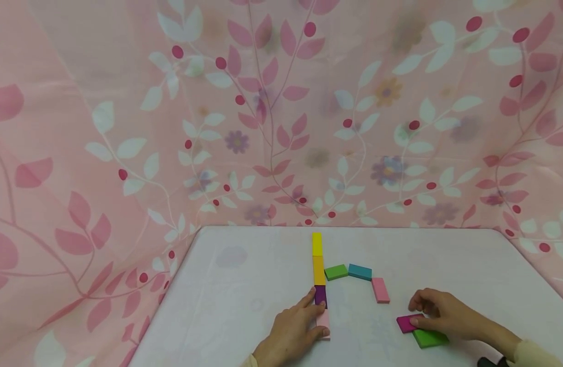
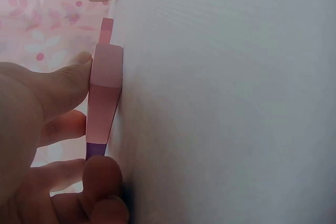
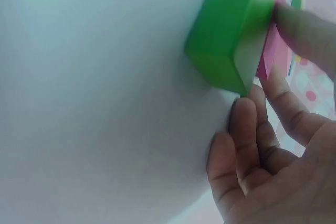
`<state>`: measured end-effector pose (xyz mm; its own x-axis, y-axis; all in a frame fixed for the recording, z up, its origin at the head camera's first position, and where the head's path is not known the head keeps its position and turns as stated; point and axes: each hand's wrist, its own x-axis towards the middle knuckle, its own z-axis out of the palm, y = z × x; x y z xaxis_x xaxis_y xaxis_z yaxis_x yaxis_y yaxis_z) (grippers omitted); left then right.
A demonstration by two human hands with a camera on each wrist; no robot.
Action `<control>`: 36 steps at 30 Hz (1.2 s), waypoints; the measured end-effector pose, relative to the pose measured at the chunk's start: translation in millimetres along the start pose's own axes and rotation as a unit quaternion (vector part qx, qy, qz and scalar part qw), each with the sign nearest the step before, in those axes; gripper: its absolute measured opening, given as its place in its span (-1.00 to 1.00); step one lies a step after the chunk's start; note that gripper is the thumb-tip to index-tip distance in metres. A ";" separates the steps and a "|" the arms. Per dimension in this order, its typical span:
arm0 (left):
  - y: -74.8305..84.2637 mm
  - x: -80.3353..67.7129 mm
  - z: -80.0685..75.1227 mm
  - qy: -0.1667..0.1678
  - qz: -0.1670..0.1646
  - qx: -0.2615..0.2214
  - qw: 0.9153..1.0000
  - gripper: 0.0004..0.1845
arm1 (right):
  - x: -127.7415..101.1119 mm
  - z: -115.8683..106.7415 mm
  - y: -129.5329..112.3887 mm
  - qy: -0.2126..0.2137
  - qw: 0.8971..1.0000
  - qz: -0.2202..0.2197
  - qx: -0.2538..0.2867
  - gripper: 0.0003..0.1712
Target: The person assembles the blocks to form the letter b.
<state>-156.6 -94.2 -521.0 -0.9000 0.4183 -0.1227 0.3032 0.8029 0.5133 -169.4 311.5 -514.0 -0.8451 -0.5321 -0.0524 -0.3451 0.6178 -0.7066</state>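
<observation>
On the white table (image 1: 245, 285) a column of flat blocks runs away from me: yellow (image 1: 316, 243), orange (image 1: 318, 270), purple (image 1: 321, 294), then a light pink block (image 1: 324, 320) nearest me. My left hand (image 1: 318, 314) lies against the column's left side, index finger at the purple block and thumb at the pink block's near end. The left wrist view shows the thumb (image 2: 73, 72) touching that pink block (image 2: 105, 87). My right hand (image 1: 412, 313) pinches a magenta block (image 1: 405, 324) lying beside a green block (image 1: 429, 338); both blocks, green (image 3: 231, 30) and magenta (image 3: 273, 56), appear in the right wrist view.
A green block (image 1: 336, 271), a teal block (image 1: 359, 271) and a pink block (image 1: 380, 290) form an arc right of the column. Pink floral cloth (image 1: 125, 153) hangs behind and beside the table. The table's left edge runs near my left hand.
</observation>
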 end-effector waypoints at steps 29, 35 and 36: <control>2.6 3.7 1.2 -0.014 -0.020 0.003 1.000 -0.36 | 42.9 57.8 -65.2 0.062 0.992 0.034 -0.101 -0.59; 3.3 4.7 -0.3 -0.014 -0.023 0.006 1.000 -0.36 | 50.7 65.7 -78.3 0.071 0.988 0.041 -0.130 -0.63; 3.5 5.2 -0.7 -0.013 -0.023 0.007 1.000 -0.36 | 52.5 66.4 -80.3 0.069 0.988 0.042 -0.129 -0.63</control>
<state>-160.5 -89.4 -519.3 -0.9043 0.3925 -0.1678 0.2671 0.8270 0.4948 -159.0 195.5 -506.9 -0.9166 -0.3998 0.0054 -0.3489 0.7930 -0.4994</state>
